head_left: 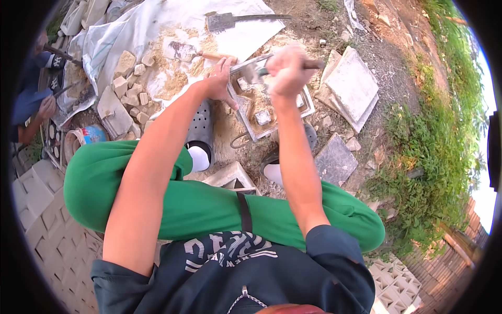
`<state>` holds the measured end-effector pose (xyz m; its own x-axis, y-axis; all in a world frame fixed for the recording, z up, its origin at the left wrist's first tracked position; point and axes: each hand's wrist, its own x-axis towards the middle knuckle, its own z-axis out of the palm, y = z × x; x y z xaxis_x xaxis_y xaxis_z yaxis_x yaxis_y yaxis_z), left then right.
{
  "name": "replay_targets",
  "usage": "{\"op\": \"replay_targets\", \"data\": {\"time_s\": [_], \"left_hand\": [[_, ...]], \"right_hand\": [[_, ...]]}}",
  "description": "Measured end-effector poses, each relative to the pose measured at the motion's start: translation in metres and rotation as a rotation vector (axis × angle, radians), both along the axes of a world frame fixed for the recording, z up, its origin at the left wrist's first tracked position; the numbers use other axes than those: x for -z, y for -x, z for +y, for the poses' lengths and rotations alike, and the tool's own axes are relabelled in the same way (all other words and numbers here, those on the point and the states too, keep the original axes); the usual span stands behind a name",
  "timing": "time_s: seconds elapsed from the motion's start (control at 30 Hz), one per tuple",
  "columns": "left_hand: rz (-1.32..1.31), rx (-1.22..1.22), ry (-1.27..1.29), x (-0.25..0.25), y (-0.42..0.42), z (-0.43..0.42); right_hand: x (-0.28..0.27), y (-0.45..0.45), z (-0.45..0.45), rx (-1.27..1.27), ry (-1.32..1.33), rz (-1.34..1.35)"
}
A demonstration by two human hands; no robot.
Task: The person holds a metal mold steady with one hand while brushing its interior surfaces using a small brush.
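Note:
A metal-framed mould (pixel 308 107) sits on the ground between my feet, with sandy material and pale blocks inside. My left hand (pixel 218 83) is spread against its left side, thumb and fingers apart along the edge. My right hand (pixel 288 70), blurred by motion, is closed around the dark handle of a tool above the mould. The handle end sticks out right of the fist. The tool's grey flat head (pixel 252 73) points left and looks like a trowel blade, though blur hides its exact shape. A wooden handle (pixel 217 55) lies just beyond my left hand.
A long-handled flat tool (pixel 222 21) lies on a white sheet (pixel 144 31). Pale broken blocks (pixel 125 63) are heaped at left, near a bucket (pixel 94 134). Stacked slabs (pixel 353 86) and a grey slab (pixel 335 158) lie right. Another person's hand (pixel 47 107) holds a tool at far left.

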<state>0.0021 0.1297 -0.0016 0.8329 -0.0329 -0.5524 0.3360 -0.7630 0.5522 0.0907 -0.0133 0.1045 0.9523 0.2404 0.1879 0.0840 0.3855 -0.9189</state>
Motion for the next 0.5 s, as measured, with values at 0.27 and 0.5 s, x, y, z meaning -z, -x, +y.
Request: {"op": "replay_targets", "data": {"time_s": [0.27,0.5], "left_hand": [[0.083,-0.041,-0.003,-0.011,-0.003,-0.003],[0.094,-0.043,-0.017,-0.012,-0.003,-0.003]], "right_hand": [[0.021,-0.011,-0.032,-0.095,-0.117,0.064],[0.058,-0.002,-0.010,-0.144,0.001,-0.059]]}}
